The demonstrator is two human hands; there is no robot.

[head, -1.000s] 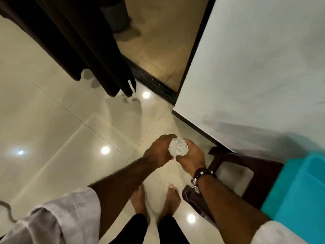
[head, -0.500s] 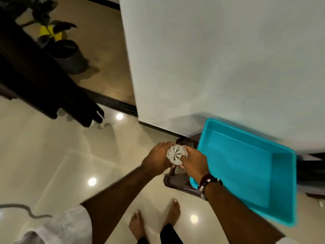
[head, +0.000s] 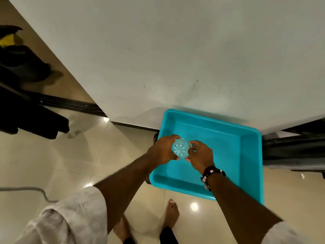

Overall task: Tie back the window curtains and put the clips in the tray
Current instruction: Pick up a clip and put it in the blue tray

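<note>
Clear, ribbed plastic marks the round curtain clip (head: 181,150), gripped from both sides by the left hand (head: 162,150) and right hand (head: 200,155) above the turquoise rectangular plastic tray (head: 246,155) (seemingly bare), likely so it drops inside.
</note>
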